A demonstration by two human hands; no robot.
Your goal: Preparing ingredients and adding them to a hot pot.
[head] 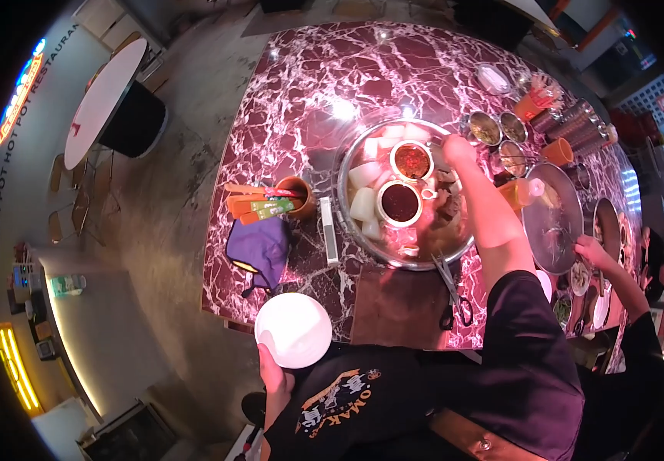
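My left hand [276, 373] holds a round white bowl [293, 330] by its edge, at the table's front left. My right hand [457, 151] is curled at the right rim of a large round metal pan [345, 226]; its fingers are hidden, so I cannot tell if it grips anything. Inside the pan are pale, thick-cut chunks [363, 203] and darker food in liquid. Two white bowls sit among them, one of red chili sauce [412, 162], one of dark sauce [401, 203]. Black-handled scissors [451, 289] lean against the pan's front rim.
A brown mat [394, 322] lies before me on the marbled table [320, 75]. Leftward are a purple cloth pouch [260, 246], a cup with packets [299, 195] and a slim white box [328, 230]. Metal cups [485, 128] stand right. Another person's hand [591, 252] touches an oval tray [556, 253].
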